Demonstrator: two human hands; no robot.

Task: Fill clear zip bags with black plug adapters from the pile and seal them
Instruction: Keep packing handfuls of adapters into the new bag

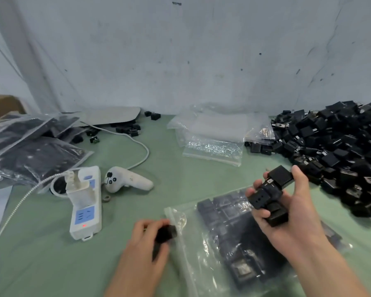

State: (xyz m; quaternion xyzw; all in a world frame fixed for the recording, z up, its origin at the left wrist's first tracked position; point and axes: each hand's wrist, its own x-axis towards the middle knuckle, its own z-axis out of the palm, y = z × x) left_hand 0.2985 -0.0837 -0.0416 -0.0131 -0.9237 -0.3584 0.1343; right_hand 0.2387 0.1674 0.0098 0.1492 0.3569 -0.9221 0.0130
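Loading the bag [193,249]

We have the clear bag lying flat on the green table [51,258] in front of us, its zip mouth turned to the left and rows of black adapters showing through the plastic. Our left hand [147,241] is curled round one adapter [166,232] right at that mouth; the hand is blurred, so we cannot tell whether the adapter is already past the zip. Our right hand [287,213] hovers above the bag, fingers and thumb wrapped round a stack [266,196] of several adapters. The pile [341,155] lies to the right against the wall, with empty bags [212,136] just beside it. Filled bags [30,146] are heaped at far left, near a brown box [0,106]. Between them and us sit a white power strip [86,206] and a white controller [126,179]
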